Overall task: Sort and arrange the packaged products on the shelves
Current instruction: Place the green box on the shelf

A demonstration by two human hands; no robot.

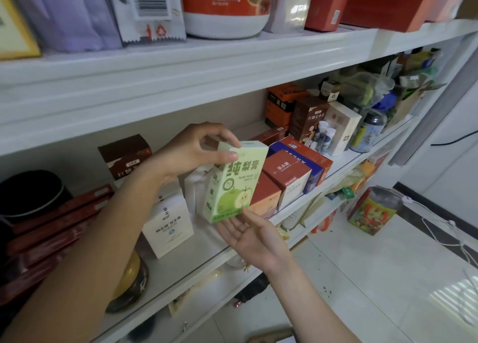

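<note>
A light green box with a pear picture [236, 185] stands upright in front of the middle shelf [305, 203]. My left hand [199, 148] grips its top, thumb on the front and fingers curled over the back. My right hand [254, 235] lies palm up under the box's bottom edge, fingers straight and touching it. Behind the green box stand a white box [169, 223] to the left and red and orange boxes [285, 178] to the right.
The upper shelf [181, 66] holds a red and white tub [225, 6], pouches and red boxes. Flat dark red boxes [46, 229] and a black pot [31, 192] sit at left. Jars, bottles and bags crowd the shelf's right end. A colourful bag [372, 211] stands on the tiled floor.
</note>
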